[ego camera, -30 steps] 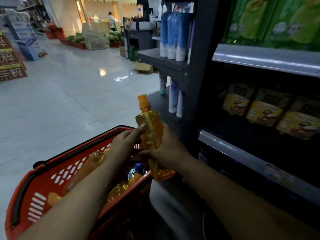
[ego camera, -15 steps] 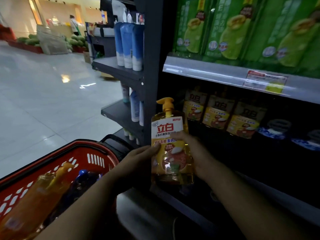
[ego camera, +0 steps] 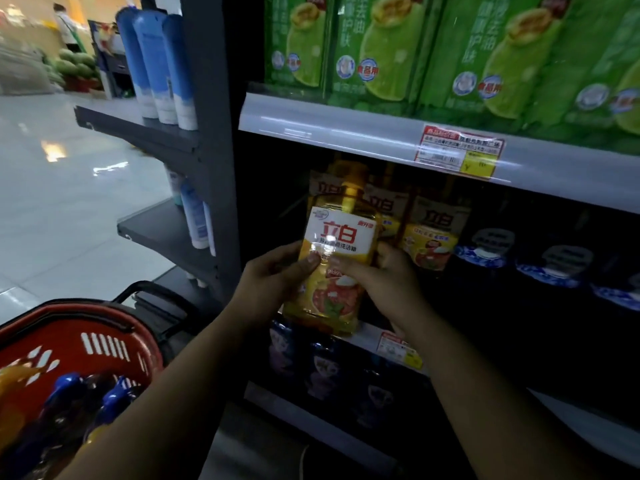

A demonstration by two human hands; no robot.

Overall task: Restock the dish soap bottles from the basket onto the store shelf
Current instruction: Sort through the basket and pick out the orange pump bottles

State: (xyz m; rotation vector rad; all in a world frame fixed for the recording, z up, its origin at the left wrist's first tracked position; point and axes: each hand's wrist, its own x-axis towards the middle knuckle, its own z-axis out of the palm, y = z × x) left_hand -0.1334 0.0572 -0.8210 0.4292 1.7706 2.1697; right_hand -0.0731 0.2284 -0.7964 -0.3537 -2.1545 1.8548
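Both hands grip the yellow dish soap bottle (ego camera: 334,268) upright, label toward the camera: L hand (ego camera: 273,285) wraps its left side w/ thumb over the label, R hand (ego camera: 384,282) curls round its right side. Bottle is at the front of the middle store shelf (ego camera: 367,337), just in front of matching yellow bottles (ego camera: 433,233); can't tell if its base touches the shelf edge. Red basket (ego camera: 86,341) sits low left w/ blue-capped bottles (ego camera: 65,386) inside; green packs (ego camera: 381,46) fill the shelf above, price tag (ego camera: 460,150) on its rail (ego camera: 329,126).
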